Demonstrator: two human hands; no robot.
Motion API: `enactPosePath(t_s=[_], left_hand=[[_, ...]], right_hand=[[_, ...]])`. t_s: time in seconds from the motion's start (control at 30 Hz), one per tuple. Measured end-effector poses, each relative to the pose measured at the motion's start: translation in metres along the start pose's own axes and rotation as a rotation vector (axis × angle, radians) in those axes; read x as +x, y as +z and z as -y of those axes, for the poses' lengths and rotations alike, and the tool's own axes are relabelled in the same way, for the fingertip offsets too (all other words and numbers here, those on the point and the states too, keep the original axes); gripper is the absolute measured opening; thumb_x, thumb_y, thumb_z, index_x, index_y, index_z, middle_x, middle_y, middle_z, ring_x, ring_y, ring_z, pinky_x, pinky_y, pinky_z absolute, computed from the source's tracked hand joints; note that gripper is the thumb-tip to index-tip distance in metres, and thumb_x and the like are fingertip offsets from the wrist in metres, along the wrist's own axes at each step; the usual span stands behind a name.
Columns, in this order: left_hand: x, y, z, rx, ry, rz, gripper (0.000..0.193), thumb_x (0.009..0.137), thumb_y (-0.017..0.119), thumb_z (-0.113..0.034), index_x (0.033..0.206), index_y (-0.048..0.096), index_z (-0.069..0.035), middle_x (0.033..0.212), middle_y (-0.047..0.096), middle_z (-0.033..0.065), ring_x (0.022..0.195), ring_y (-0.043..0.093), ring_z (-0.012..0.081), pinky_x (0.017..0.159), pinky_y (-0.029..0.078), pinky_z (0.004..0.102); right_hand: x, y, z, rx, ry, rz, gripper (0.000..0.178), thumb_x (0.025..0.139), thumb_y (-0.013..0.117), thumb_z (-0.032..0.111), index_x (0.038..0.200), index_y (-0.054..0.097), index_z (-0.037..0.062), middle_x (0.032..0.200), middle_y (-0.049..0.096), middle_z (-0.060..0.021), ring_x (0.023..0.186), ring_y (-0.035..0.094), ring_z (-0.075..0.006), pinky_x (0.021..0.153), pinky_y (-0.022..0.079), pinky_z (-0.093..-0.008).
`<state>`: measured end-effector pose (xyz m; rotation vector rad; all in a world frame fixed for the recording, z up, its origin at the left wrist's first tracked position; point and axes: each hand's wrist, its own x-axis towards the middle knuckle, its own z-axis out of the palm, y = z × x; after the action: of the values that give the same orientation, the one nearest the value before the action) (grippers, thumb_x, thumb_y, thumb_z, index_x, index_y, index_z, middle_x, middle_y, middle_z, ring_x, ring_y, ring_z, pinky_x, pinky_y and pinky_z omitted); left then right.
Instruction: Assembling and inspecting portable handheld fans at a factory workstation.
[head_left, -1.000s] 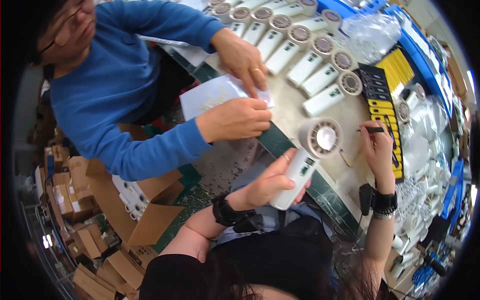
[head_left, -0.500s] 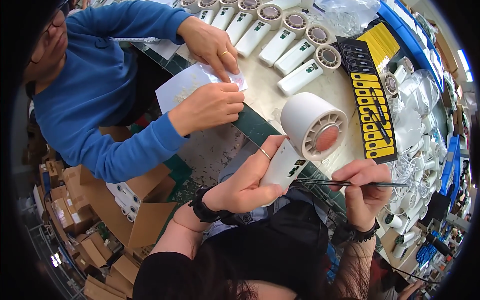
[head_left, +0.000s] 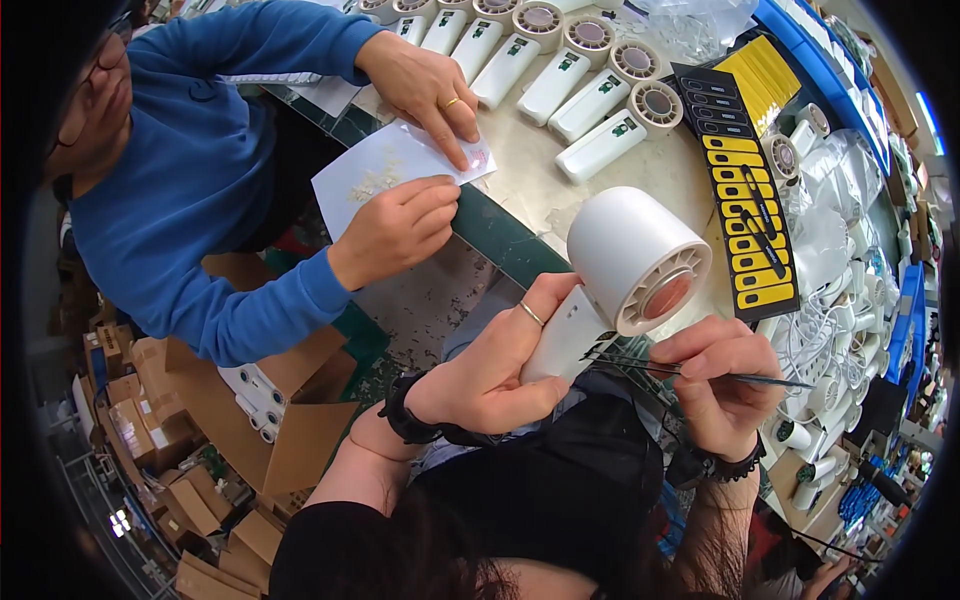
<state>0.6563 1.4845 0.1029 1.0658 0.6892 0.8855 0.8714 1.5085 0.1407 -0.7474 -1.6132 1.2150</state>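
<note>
My left hand (head_left: 490, 375) is closed around the handle of a white hair dryer (head_left: 622, 245). The dryer's wide round head points up and right, and its vented end with a reddish centre faces my right side. In my right hand (head_left: 728, 375), the fingers pinch thin dark tweezers (head_left: 645, 364). Their tips reach the lower right edge of the handle, near a small dark opening; whether they grip anything there is too small to tell.
Several similar white dryers (head_left: 603, 145) lie in a row along the table (head_left: 520, 185). A black sheet with yellow labels (head_left: 745, 215) lies right of them. Across the corner, a co-worker's hands (head_left: 395, 235) rest on white paper (head_left: 350, 175). An open carton (head_left: 305, 440) stands lower left.
The dryer has turned in my left hand, its head shifting slightly right, and the green patch on its handle is mostly out of sight. The tweezer tips have risen slightly. The co-worker's nearer hand has moved left.
</note>
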Motion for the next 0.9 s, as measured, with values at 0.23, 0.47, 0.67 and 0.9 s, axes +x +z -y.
enactPosePath(t_s=[0.23, 0.47, 0.67, 0.9], left_hand=[[-0.001, 0.000, -0.003, 0.055, -0.005, 0.000, 0.073, 0.072, 0.050, -0.005, 0.137, 0.018, 0.006, 0.104, 0.053, 0.0129, 0.091, 0.051, 0.0163, 0.080, 0.040, 0.0265], [0.001, 0.000, -0.002, 0.025, -0.027, -0.006, 0.072, 0.072, 0.051, -0.006, 0.136, 0.019, 0.006, 0.104, 0.053, 0.0125, 0.091, 0.051, 0.0155, 0.080, 0.040, 0.0261], [0.002, -0.002, 0.004, -0.041, -0.084, -0.023, 0.073, 0.071, 0.052, -0.008, 0.136, 0.020, 0.003, 0.104, 0.052, 0.0121, 0.086, 0.052, 0.0150, 0.076, 0.042, 0.0259], [0.009, -0.003, 0.018, -0.306, -0.074, -0.071, 0.075, 0.070, 0.056, -0.017, 0.135, 0.021, -0.004, 0.099, 0.052, 0.0133, 0.079, 0.054, 0.0166, 0.069, 0.047, 0.0281]], right_hand=[[0.003, -0.002, -0.001, -0.038, -0.007, 0.056, 0.011, 0.079, 0.064, -0.003, 0.085, 0.057, 0.0024, 0.085, 0.065, -0.0179, 0.069, 0.062, -0.0179, 0.061, 0.052, -0.0263], [0.002, 0.001, -0.006, -0.016, 0.032, 0.049, 0.011, 0.085, 0.062, 0.005, 0.088, 0.051, 0.0051, 0.081, 0.062, -0.0180, 0.064, 0.059, -0.0169, 0.057, 0.052, -0.0247], [-0.006, 0.003, -0.011, 0.080, -0.013, -0.063, 0.012, 0.082, 0.063, 0.001, 0.086, 0.052, 0.0049, 0.081, 0.063, -0.0172, 0.064, 0.061, -0.0179, 0.053, 0.051, -0.0247], [-0.014, -0.007, 0.001, -0.359, -0.492, 0.092, 0.020, 0.078, 0.066, 0.002, 0.091, 0.051, 0.0084, 0.084, 0.062, -0.0139, 0.062, 0.059, -0.0193, 0.046, 0.046, -0.0233]])
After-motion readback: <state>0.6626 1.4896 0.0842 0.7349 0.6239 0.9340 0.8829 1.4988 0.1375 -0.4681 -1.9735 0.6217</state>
